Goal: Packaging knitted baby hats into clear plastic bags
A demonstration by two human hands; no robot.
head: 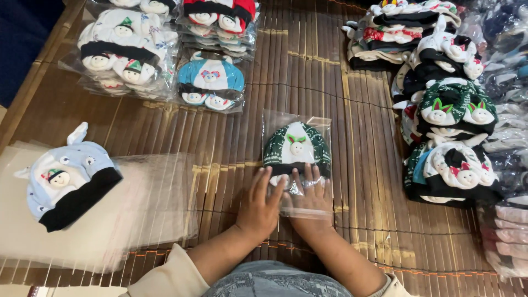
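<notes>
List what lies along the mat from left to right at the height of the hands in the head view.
Light blue hat on a stack of clear bags → left hand → right hand on the bagged green hat → pile of unbagged hats.

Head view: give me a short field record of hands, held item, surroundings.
left hand: flat, pressing the lower edge of the clear bag
right hand: flat on the same bag, beside the left hand
clear bag: holds a green knit hat with a snowman face
surface: bamboo mat
left of hands: stack of empty clear bags, blue hat lying on it
far side: bagged hats in piles
right: unbagged hats stacked
</notes>
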